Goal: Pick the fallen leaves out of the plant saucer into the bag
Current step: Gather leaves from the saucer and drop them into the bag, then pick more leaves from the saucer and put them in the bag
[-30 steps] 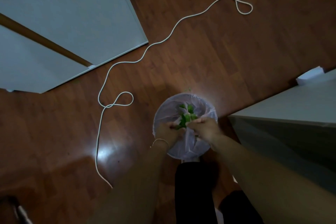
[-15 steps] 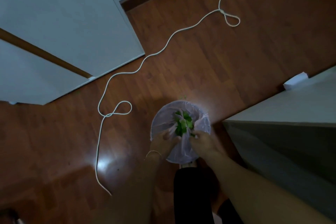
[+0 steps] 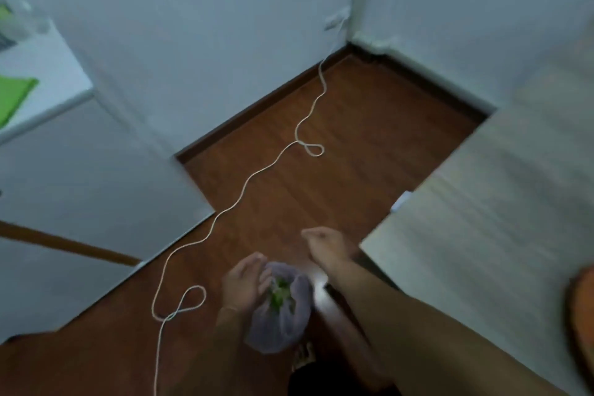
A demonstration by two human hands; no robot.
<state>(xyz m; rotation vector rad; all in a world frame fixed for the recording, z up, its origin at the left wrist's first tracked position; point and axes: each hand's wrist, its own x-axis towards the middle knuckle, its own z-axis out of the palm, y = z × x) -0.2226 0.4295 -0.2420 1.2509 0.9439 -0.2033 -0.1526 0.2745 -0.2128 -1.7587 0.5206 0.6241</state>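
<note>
A thin pale plastic bag (image 3: 283, 325) hangs low in the middle of the head view, with green leaves (image 3: 279, 294) showing at its gathered mouth. My left hand (image 3: 244, 283) holds the bag at its left rim, fingers curled around the plastic. My right hand (image 3: 324, 243) is lifted off the bag, up and to the right, fingers loosely curled with nothing visible in them. An orange-brown curved edge (image 3: 581, 309) shows at the far right on the table; I cannot tell if it is the saucer. The frame is blurred.
A pale wooden table (image 3: 501, 202) fills the right side. A white cord (image 3: 244, 190) snakes across the brown floor (image 3: 353, 145) to a wall socket (image 3: 334, 21). White cabinets (image 3: 80, 170) stand at the left, with green items (image 3: 13, 96) on top.
My right hand has let go of the bag and risen to the right. The view has tilted up, showing the walls and room corner. My left hand still holds the bag.
</note>
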